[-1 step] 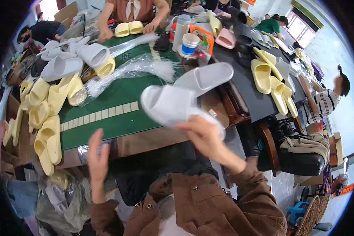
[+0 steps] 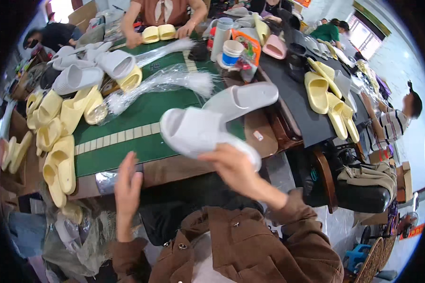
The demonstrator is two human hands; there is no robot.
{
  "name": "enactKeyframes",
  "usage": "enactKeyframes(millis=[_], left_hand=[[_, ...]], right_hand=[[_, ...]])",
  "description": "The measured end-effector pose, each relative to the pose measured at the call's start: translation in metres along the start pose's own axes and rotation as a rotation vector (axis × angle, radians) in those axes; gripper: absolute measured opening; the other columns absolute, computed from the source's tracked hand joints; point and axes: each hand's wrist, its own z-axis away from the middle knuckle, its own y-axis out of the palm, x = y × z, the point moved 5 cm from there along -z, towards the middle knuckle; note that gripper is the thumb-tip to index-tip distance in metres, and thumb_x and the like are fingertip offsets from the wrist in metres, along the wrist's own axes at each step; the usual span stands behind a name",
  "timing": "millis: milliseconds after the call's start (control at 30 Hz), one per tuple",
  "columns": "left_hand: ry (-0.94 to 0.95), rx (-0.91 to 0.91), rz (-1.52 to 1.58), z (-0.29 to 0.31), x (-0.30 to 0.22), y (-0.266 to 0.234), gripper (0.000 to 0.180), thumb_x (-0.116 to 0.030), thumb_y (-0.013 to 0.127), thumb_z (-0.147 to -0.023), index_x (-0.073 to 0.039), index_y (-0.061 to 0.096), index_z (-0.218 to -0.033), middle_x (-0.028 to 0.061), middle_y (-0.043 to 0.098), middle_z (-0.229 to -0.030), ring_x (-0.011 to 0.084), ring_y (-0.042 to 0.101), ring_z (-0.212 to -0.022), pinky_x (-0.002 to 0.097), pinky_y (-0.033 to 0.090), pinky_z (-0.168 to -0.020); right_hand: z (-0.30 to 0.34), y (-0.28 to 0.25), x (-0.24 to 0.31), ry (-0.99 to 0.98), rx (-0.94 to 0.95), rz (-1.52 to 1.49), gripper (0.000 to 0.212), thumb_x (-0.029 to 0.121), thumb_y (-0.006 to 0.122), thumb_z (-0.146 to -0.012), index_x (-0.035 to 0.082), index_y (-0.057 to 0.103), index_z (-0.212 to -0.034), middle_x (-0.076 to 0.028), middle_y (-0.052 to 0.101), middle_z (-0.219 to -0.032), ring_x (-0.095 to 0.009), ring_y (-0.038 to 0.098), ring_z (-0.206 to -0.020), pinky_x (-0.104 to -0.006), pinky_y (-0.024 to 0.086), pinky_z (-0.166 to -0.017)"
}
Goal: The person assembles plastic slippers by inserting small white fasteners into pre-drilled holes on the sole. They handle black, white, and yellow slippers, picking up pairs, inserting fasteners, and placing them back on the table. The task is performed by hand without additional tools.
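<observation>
My right hand (image 2: 231, 167) is closed on a pale grey slide slipper (image 2: 189, 134), gripping its side toward the heel. The slipper is held over the table's front edge, its toe end toward the left. Directly behind it is a second grey slipper (image 2: 250, 99), partly overlapped by the first; whether my hand holds this one too, I cannot tell. My left hand (image 2: 127, 188) is open with fingers raised, holding nothing, near the front edge of the green mat (image 2: 97, 162). A bundle of clear plastic bags (image 2: 160, 85) lies on the mat beyond the slippers.
Yellow slippers (image 2: 59, 165) and grey slippers (image 2: 78, 78) are heaped on the left. A cup (image 2: 231, 53) and a grey bottle (image 2: 220, 37) stand farther back. Opposite, a person's hands (image 2: 186, 30) are beside yellow slippers (image 2: 158, 34). A black chair (image 2: 363, 191) is at right.
My right hand and the grey slipper have shifted slightly left and down. My left hand has moved a little to the right, still open. The whole view has shifted slightly.
</observation>
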Motion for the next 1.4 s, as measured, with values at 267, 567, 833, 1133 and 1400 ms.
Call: enactKeyframes(millis=[267, 567, 833, 1133, 1400], left_hand=[[0.077, -0.126, -0.233, -0.006, 0.015, 0.034, 0.080, -0.021, 0.062, -0.091, -0.001, 0.014, -0.151, 0.0266, 0.005, -0.156, 0.0412, 0.013, -0.144, 0.0476, 0.021, -0.114], [0.193, -0.074, -0.433, -0.017, 0.018, 0.068, 0.075, -0.011, 0.060, -0.084, -0.003, 0.024, -0.149, 0.0313, 0.013, -0.153, 0.0501, 0.014, -0.141, 0.0532, 0.018, -0.115], [0.167, 0.030, -0.271, -0.050, 0.035, 0.040, 0.069, 0.010, 0.040, -0.081, -0.005, 0.028, -0.148, 0.0266, 0.017, -0.154, 0.0432, 0.019, -0.142, 0.0462, 0.021, -0.116], [0.133, 0.028, -0.252, -0.062, 0.034, 0.050, 0.065, 0.008, 0.039, -0.077, -0.003, 0.039, -0.142, 0.0236, 0.027, -0.151, 0.0398, 0.029, -0.140, 0.0429, 0.025, -0.114], [0.279, -0.060, -0.381, -0.106, 0.010, 0.051, 0.032, -0.014, 0.057, -0.089, -0.001, 0.062, -0.118, 0.0180, 0.057, -0.125, 0.0362, 0.050, -0.121, 0.0416, 0.039, -0.102]], right_hand=[[-0.013, 0.117, -0.010, -0.180, 0.323, -0.237, 0.040, 0.003, 0.064, -0.083, 0.002, 0.057, -0.123, -0.023, 0.050, -0.133, -0.040, 0.052, -0.118, -0.0425, 0.044, -0.100], [-0.033, 0.010, -0.094, 0.152, -0.112, 0.123, 0.019, 0.009, 0.067, -0.084, 0.001, 0.065, -0.101, -0.016, 0.063, -0.101, -0.030, 0.063, -0.091, -0.0387, 0.050, -0.079], [-0.030, 0.053, -0.094, 0.074, 0.086, 0.371, 0.022, 0.009, 0.067, -0.082, -0.002, 0.060, -0.099, -0.020, 0.055, -0.095, -0.038, 0.058, -0.087, -0.0443, 0.048, -0.075], [-0.027, 0.092, -0.072, 0.146, 0.045, -0.039, 0.026, 0.006, 0.059, -0.087, -0.006, 0.056, -0.110, -0.022, 0.057, -0.098, -0.034, 0.059, -0.082, -0.0407, 0.048, -0.070], [-0.048, 0.042, -0.051, 0.419, 0.322, -0.287, 0.021, 0.013, 0.057, -0.094, -0.003, 0.067, -0.103, -0.009, 0.069, -0.086, -0.014, 0.066, -0.077, -0.0285, 0.052, -0.065]])
